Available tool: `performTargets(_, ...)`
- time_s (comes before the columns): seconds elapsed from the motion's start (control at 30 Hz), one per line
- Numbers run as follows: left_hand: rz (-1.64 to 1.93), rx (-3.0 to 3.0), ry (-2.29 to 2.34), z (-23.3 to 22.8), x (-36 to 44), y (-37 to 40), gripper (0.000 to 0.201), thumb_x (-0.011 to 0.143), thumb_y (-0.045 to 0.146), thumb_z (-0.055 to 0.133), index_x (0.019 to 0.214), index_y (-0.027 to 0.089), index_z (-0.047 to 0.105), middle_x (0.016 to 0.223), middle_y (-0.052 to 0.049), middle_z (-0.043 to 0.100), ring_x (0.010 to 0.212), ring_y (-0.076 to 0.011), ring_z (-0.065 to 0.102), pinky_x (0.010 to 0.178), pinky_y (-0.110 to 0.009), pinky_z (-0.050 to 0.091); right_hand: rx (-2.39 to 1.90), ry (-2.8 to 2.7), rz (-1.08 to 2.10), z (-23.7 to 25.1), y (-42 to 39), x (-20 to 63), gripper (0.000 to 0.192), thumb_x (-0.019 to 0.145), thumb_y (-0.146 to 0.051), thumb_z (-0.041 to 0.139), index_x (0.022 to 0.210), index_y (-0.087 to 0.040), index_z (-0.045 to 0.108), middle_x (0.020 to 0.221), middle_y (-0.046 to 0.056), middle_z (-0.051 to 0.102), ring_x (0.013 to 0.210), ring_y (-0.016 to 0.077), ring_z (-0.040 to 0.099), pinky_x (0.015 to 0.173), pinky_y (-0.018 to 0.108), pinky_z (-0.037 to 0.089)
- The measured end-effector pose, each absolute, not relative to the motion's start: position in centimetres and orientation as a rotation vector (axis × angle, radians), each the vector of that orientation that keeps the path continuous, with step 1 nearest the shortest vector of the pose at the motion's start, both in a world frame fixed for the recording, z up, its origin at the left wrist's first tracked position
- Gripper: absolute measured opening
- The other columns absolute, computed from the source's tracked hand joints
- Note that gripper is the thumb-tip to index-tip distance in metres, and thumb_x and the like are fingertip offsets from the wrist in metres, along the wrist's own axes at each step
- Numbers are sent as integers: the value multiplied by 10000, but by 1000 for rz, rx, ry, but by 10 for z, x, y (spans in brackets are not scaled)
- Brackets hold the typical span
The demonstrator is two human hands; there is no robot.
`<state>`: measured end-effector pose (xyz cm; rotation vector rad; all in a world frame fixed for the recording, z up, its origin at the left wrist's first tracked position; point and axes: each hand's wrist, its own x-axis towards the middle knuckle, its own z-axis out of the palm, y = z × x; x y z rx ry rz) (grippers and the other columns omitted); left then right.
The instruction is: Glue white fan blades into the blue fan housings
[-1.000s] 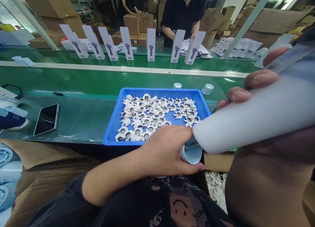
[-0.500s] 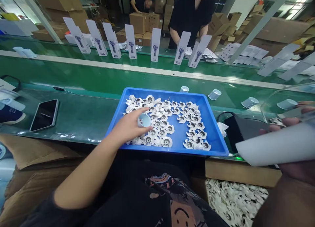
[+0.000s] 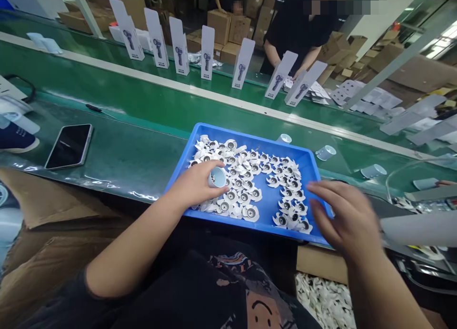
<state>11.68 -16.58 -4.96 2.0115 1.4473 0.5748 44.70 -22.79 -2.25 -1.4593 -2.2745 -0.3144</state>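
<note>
My left hand (image 3: pixel 195 184) holds a small pale-blue plastic cup (image 3: pixel 217 177) on its side, over the left part of a blue tray (image 3: pixel 266 208). The tray holds several small white fan blades (image 3: pixel 246 176) with dark round hubs. My right hand (image 3: pixel 343 218) hovers with fingers spread at the tray's right front corner, just beside the nearest blades, holding nothing. A long white tube (image 3: pixel 419 227) lies to the right of that hand.
A green conveyor (image 3: pixel 143 100) runs across, with several upright white product boxes (image 3: pixel 207 53) at its far side. A phone (image 3: pixel 69 146) lies left of the tray. Loose pale cups (image 3: pixel 325 152) sit behind it. A person in black (image 3: pixel 303 29) works opposite among cardboard boxes.
My right hand has let go of the white tube and moved left to the tray's corner. My left hand carried the cup from near my body out over the tray.
</note>
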Motion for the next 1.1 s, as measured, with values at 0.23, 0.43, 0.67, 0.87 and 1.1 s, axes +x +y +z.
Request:
performTargets(0.23,586,2047,1444,-51,117,-169,543,734,454,710,1214,241,571,1234,-59,643,1024,-260,644,909,-370,487,-1993,-2513,-236,-79,-129,426,220,901,-271,629,1074,-138,613,1000,65,584,908,180,572,814,362,516)
performTargets(0.43,592,2055,1418,-53,117,-169,508,731,453,709,1178,249,582,1221,-47,649,991,-256,658,897,-390,489,-1967,-2778,-160,-58,-153,410,248,857,-211,665,1091,-146,616,1181,96,571,1044,230,558,950,440,454)
performTargets(0.67,620,2142,1339,-56,118,-167,539,722,453,716,1192,233,570,1241,-86,644,1128,-314,601,923,-451,477,-1928,-2976,96,-32,-198,400,476,929,-68,460,1327,-320,536,1308,24,562,1133,230,575,1090,502,341)
performTargets(0.87,621,2126,1325,-55,118,-168,551,717,430,730,1202,233,560,1252,-89,636,1146,-318,592,945,-443,469,-2197,-2845,154,-37,-186,381,266,973,-214,494,1223,-187,582,1177,83,593,981,209,610,871,403,520)
performTargets(1.1,792,1893,1285,-55,117,-172,681,677,351,787,1247,206,444,1222,-107,611,1070,-277,612,858,-382,508,-2270,-2777,173,-51,-169,370,231,944,-250,571,1152,-150,585,1127,77,575,951,178,585,840,371,531)
